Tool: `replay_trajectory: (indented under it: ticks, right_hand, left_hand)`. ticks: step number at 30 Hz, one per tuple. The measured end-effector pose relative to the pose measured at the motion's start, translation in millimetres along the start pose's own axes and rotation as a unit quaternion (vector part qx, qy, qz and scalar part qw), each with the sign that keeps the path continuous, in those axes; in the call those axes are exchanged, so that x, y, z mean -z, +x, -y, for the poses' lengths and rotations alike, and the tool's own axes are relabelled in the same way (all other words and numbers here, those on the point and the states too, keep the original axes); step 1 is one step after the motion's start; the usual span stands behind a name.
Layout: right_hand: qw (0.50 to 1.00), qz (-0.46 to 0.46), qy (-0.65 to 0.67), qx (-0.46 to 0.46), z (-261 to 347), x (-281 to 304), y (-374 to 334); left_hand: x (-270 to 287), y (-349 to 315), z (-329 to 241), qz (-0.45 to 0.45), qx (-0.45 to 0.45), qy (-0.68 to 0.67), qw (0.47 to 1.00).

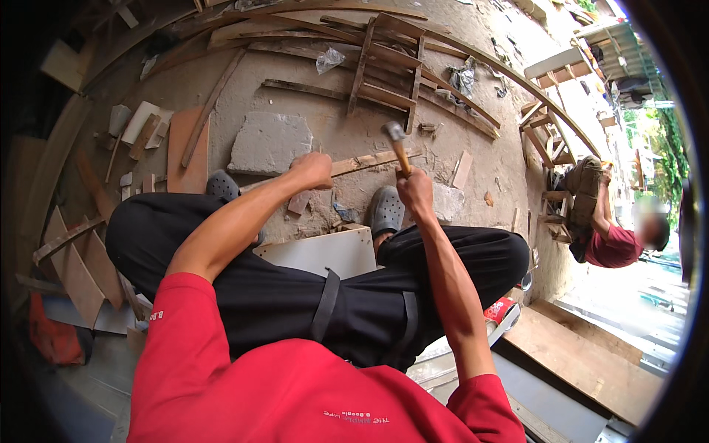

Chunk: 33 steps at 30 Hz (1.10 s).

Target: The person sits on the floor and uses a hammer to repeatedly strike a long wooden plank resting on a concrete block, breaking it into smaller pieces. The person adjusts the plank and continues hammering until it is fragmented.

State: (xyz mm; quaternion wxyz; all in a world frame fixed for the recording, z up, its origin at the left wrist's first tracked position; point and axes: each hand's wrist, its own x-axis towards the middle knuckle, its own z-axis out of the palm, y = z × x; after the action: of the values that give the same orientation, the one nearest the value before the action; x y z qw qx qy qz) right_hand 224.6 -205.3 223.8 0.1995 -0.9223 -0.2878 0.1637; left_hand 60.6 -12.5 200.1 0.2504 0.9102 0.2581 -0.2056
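My right hand (416, 190) is closed round the wooden handle of a hammer (402, 157). The hammer's metal head is raised and slightly blurred, above a narrow wooden strip (369, 160). My left hand (313, 170) is closed at the strip's left part, beside a pale concrete slab (267, 142); its fingertips are hidden. The strip slants up to the right, and its far end passes behind the hammer. Between my legs is a white board (325, 253) with small holes along its edge. Grey clogs (386, 210) are on my feet.
A wooden frame (391, 66) and long planks (310, 89) lie ahead. Panel offcuts (188, 148) are scattered at the left, with an orange bag (55, 336). At the right sits another person in a red shirt (613, 247), near a wooden stool (546, 133). Boards (576, 354) lie lower right.
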Motion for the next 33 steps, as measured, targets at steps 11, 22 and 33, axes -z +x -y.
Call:
replay_trajectory:
  ticks: [11,22,33]
  right_hand:
    - [0.956,0.119,0.207,-0.168,-12,-25,28]
    - [0.977,0.202,0.039,-0.056,22,-56,33]
    - [0.988,0.141,-0.040,0.056,50,-95,62]
  left_hand:
    - [-50,63,98,-0.248,-0.054,0.184,0.949]
    - [-100,107,153,-0.338,-0.135,0.181,0.914]
    - [-83,101,175,-0.284,-0.095,0.193,0.934]
